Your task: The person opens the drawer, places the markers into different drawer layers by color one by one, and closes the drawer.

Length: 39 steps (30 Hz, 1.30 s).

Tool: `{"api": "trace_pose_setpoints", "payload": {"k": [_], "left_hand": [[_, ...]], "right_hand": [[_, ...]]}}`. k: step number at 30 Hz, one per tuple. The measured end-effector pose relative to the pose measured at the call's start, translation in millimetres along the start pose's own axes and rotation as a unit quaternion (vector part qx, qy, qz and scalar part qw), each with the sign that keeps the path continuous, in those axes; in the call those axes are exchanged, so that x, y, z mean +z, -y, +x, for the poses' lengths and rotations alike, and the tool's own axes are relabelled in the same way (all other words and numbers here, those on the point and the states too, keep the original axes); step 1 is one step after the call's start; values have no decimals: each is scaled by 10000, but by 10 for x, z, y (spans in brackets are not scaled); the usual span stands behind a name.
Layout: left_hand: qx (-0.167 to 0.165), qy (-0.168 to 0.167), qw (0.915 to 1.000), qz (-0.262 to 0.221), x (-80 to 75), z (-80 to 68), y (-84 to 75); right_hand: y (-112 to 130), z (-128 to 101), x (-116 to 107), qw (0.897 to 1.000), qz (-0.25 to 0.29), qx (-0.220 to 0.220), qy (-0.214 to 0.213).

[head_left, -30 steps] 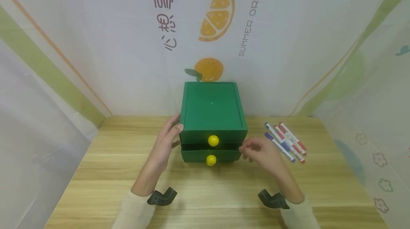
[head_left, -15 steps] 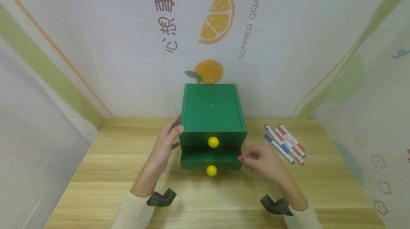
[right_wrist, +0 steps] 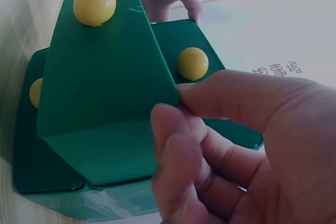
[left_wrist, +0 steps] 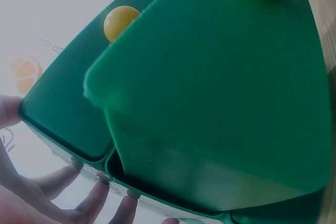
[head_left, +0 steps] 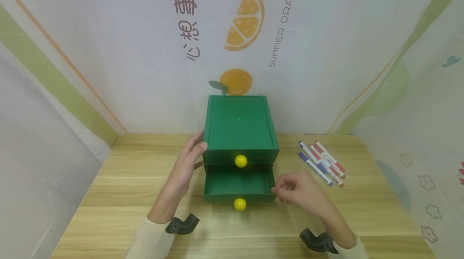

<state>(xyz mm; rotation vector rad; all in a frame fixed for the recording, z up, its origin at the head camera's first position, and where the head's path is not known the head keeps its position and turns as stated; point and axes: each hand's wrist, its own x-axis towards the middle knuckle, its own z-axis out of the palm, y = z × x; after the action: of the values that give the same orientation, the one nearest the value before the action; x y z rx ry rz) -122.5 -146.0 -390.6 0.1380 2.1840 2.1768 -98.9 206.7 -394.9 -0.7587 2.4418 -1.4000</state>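
"So, where is the green drawer cabinet (head_left: 238, 122)?"

"It stands upright near the back of the table (head_left: 108, 194). Its front faces the person."

"Which way does the middle drawer (right_wrist: 105, 72) point?"

"It sticks straight out at the person. Its front is long from left to right. The top drawer (head_left: 217, 156) and bottom drawer (right_wrist: 42, 156) are pushed in."

"And the hands?"

"The left hand (head_left: 186, 162) rests on the cabinet's left side, fingers spread, thumb at the front corner. The right hand (head_left: 295, 188) pinches the middle drawer's right edge."

"What is it all made of?"

"Smooth green plastic, boxy, with three shiny yellow knobs (head_left: 241, 161), round like balls. The table has a wood grain."

"How many markers (head_left: 315, 168)?"

"Looks like five, two blue and three red, but they overlap, so I may be wrong. They are slim sticks, lying slanted near the right hand."
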Motion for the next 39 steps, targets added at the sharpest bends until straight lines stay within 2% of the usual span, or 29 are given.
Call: {"api": "trace_pose_setpoints", "payload": {"k": [7,18,21,28,39], "left_hand": [[8,0,10000,13,0,5,2],[55,17,10000,19,1,3,-7],[43,14,10000,21,1,4,-4],[8,7,10000,13,1,1,-4],[22,13,10000,31,1,-1,-13]], "right_hand": [[71,-66,8,9996,34,158,232],[85,-140,20,9991,29,-34,410],[61,-140,26,9995,3,-68,314],[-11,-108,50,9989,-381,122,-247],[-19,-74,88,9976,-629,200,-217]]}}
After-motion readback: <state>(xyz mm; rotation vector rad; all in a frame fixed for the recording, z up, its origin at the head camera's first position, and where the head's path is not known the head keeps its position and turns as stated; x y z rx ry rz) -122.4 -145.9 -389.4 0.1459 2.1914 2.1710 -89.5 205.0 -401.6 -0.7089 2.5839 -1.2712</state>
